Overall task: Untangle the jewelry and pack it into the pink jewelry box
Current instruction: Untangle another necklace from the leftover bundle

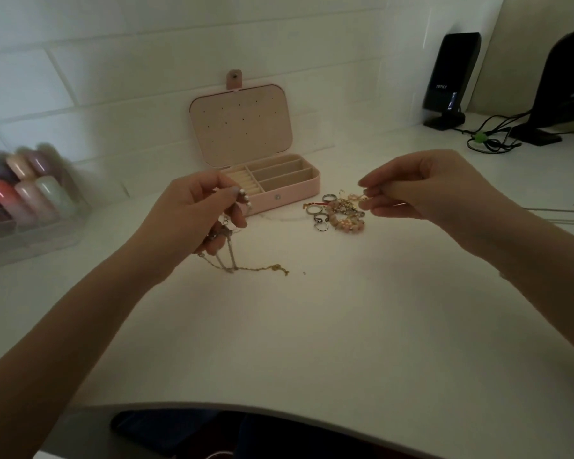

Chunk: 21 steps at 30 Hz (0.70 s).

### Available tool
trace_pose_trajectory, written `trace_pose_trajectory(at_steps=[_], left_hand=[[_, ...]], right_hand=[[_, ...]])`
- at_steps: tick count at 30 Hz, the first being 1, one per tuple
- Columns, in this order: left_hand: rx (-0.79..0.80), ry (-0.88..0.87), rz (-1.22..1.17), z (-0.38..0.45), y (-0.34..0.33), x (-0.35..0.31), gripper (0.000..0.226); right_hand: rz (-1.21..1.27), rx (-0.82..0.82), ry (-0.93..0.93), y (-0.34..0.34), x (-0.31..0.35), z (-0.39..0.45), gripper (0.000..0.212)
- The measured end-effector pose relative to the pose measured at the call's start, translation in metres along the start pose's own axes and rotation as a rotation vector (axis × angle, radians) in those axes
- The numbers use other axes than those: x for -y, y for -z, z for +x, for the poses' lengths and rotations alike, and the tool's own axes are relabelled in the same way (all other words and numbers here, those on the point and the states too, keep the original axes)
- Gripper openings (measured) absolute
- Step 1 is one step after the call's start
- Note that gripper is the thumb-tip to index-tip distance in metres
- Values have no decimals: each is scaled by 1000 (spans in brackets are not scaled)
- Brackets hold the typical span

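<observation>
Chains [232, 260] dangling, tangled, gold-toned

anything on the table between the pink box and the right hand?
Yes, head view: a small jewelry pile, rings and pink beaded pieces, lies on the table between the pink jewelry box and the right hand.

Both bare forearms reach forward and converge. The left hand [196, 213] is raised, its fingers [236, 207] curled in a pinch. The right hand [424, 190] is held level with it, thumb and fingertips pressed together, well apart.
</observation>
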State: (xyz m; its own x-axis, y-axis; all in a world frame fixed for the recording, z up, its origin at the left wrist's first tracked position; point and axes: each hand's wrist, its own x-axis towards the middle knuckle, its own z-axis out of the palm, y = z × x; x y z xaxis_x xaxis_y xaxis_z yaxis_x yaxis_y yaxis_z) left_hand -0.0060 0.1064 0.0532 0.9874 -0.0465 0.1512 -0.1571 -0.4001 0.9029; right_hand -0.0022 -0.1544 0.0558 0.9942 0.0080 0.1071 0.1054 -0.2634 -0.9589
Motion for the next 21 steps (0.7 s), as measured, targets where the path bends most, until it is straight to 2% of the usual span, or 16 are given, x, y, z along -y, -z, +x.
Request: trace_pose_trajectory(at_steps=[4, 10, 12, 15, 18, 21], left_hand=[[-21, -47, 86, 2, 11, -3, 20], [65, -38, 151, -4, 16, -10, 21], [112, -23, 166, -7, 15, -12, 21], [139, -33, 182, -11, 14, -16, 21], [130, -48, 187, -10, 15, -19, 21], [90, -131, 317, -10, 18, -22, 21]], right_hand=[[154, -114, -7, 2, 1, 1, 34], [1007, -39, -132, 3, 7, 4, 25], [1158, 4, -144, 1, 7, 2, 28], [1176, 73, -131, -2, 7, 1, 31], [1010, 119, -70, -5, 8, -2, 30], [815, 169, 38, -7, 9, -4, 30]])
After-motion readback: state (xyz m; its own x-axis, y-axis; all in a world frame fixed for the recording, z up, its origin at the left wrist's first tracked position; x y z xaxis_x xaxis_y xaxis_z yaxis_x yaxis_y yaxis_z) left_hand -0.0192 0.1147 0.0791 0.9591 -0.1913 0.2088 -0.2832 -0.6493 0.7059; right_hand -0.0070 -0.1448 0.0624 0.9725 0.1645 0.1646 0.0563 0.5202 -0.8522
